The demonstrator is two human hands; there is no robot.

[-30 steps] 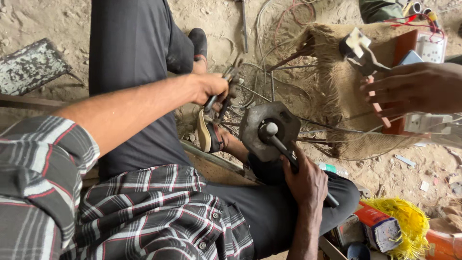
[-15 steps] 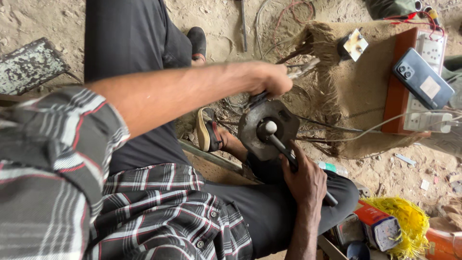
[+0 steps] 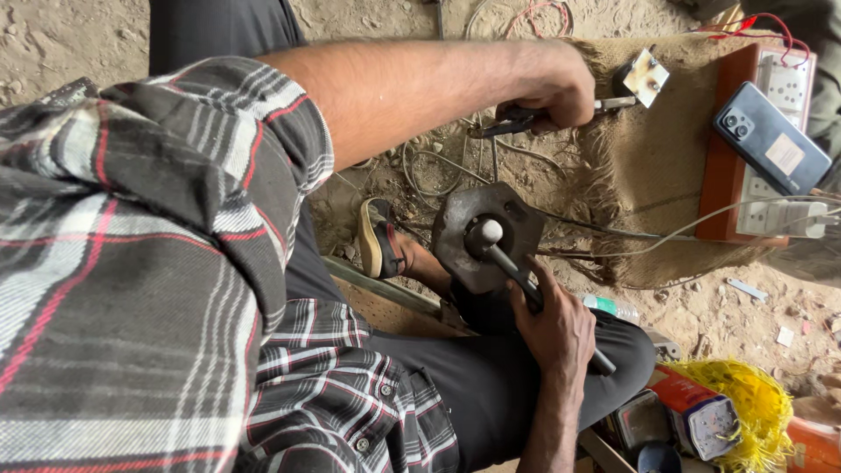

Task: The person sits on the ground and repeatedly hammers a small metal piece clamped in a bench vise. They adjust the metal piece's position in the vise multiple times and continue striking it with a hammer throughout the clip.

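My left hand (image 3: 547, 92) reaches out over the ground to the upper middle and is closed on a pair of dark pliers (image 3: 504, 123), whose jaws point toward a small pale square plate (image 3: 644, 74) on a burlap sack (image 3: 653, 184). My right hand (image 3: 552, 333) grips the black shaft (image 3: 512, 267) that sticks out of a dark round metal housing (image 3: 464, 236). The housing rests against my leg beside my sandalled foot (image 3: 375, 238).
A red switchboard (image 3: 723, 188) with a dark phone (image 3: 771, 136) on it lies on the sack at right. Loose wires (image 3: 438, 166) trail over the dirt. Cartons (image 3: 701, 416), yellow fibre (image 3: 753, 394) and a small bottle (image 3: 613, 308) sit at lower right.
My left hand has swung from beside my foot up and to the right with the pliers. Another person's hand at the right edge has gone from view. My right hand keeps its grip.
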